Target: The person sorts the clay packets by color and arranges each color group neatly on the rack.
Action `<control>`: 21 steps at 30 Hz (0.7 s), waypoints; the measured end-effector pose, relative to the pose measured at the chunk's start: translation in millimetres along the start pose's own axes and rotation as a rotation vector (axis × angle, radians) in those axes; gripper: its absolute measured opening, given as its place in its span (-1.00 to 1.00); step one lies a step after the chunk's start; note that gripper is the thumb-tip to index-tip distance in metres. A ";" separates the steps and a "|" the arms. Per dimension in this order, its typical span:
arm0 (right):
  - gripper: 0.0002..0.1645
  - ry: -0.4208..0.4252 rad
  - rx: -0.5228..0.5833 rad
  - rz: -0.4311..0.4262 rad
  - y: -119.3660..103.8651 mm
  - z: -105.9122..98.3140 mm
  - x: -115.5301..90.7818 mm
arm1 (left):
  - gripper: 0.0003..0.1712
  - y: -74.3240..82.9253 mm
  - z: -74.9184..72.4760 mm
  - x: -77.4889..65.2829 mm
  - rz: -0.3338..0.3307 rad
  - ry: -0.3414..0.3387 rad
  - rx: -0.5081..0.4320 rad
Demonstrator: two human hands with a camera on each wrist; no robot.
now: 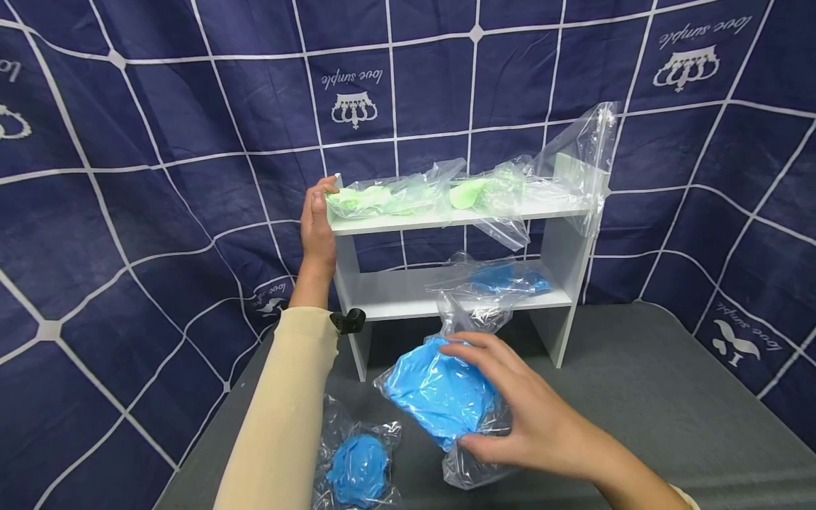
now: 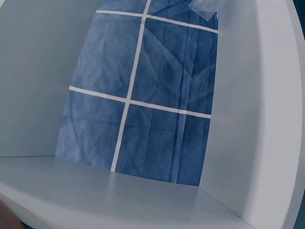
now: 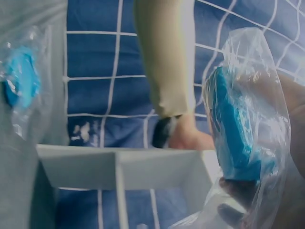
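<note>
My right hand [image 1: 519, 404] holds a clear plastic bag of blue clay-like material [image 1: 440, 389], thumb below and fingers over its upper edge, in front of a white two-tier shelf [image 1: 395, 301]. From the side, the right wrist view shows the blue lump [image 3: 233, 129] as a thick slab inside the crinkled plastic. My left hand [image 1: 319, 227] grips the top of the shelf's left side panel. The left wrist view looks into the shelf's bay [image 2: 233, 119]; little of the hand shows there.
Bags of pale green material [image 1: 382, 198] lie along the top tier. Another blue bag [image 1: 503, 276] lies on the lower tier at the right. A second bagged blue lump [image 1: 360, 467] rests on the grey surface [image 1: 650, 411]. Behind hangs a blue cloth [image 1: 427, 92] with white lines.
</note>
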State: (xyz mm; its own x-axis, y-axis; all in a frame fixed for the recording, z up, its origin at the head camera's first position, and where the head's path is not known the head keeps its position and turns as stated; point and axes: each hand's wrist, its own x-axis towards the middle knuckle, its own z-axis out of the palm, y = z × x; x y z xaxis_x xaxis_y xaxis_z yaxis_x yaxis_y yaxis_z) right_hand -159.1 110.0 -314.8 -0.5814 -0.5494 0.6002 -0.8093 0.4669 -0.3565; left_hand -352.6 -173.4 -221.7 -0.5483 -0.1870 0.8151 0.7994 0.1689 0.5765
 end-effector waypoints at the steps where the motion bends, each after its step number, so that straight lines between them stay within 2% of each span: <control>1: 0.14 0.021 -0.013 -0.001 -0.2 -3.6 1.6 | -0.54 0.5 0.1 0.4 -0.001 0.002 -0.001; 4: 0.12 0.079 -0.058 0.009 -0.1 -13.3 6.2 | -0.55 2.2 0.5 0.7 0.003 0.005 -0.002; 8: 0.07 0.144 -0.144 0.068 4.5 -23.4 15.3 | -0.56 4.1 0.9 1.4 0.009 0.005 -0.007; 12: 0.01 0.168 -0.206 0.132 17.7 -29.6 29.8 | -0.57 3.3 0.7 2.5 0.013 0.013 -0.005; 19: 0.00 0.153 -0.245 0.206 51.2 -33.6 57.8 | -0.56 -29.9 -3.4 9.5 0.002 0.022 -0.003; 21: 0.00 0.151 -0.258 0.218 60.3 -33.5 65.3 | -0.58 -34.0 -4.5 10.0 0.010 0.021 0.000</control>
State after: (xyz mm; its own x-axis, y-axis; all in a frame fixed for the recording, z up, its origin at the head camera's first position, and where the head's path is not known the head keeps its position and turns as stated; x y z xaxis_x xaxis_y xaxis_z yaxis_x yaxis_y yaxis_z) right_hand -243.0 125.5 -273.2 -0.7031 -0.3187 0.6357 -0.6090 0.7314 -0.3068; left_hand -384.1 -185.4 -233.3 -0.5347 -0.2059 0.8196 0.8051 0.1706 0.5681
